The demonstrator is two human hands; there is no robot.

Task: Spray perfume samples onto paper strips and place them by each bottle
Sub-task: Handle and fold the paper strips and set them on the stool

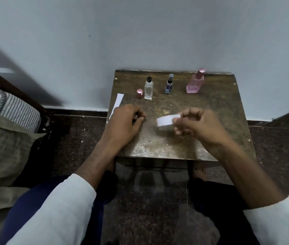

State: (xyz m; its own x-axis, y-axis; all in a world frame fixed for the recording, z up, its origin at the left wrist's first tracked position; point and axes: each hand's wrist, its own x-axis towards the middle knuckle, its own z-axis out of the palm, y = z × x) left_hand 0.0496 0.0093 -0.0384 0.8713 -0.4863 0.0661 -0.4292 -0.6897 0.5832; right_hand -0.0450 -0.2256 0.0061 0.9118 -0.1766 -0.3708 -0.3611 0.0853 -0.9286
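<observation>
Three perfume bottles stand in a row at the back of a small worn wooden table (210,106): a clear one with a black sprayer (148,89), a slim blue one (168,84) and a pink one (195,82). A loose pink cap (139,93) stands left of the clear bottle. My right hand (198,123) pinches a white paper strip (164,121) above the table's middle; the strip is blurred. My left hand (126,121) rests on the table's left side with its fingers curled, and nothing shows in it. More white strips (117,102) lie at the left edge, partly under that hand.
The table stands against a pale wall (140,32). Dark speckled floor (149,209) surrounds it. A bed with striped bedding (7,106) lies to the left. My knees, in dark trousers, are just below the table's front edge.
</observation>
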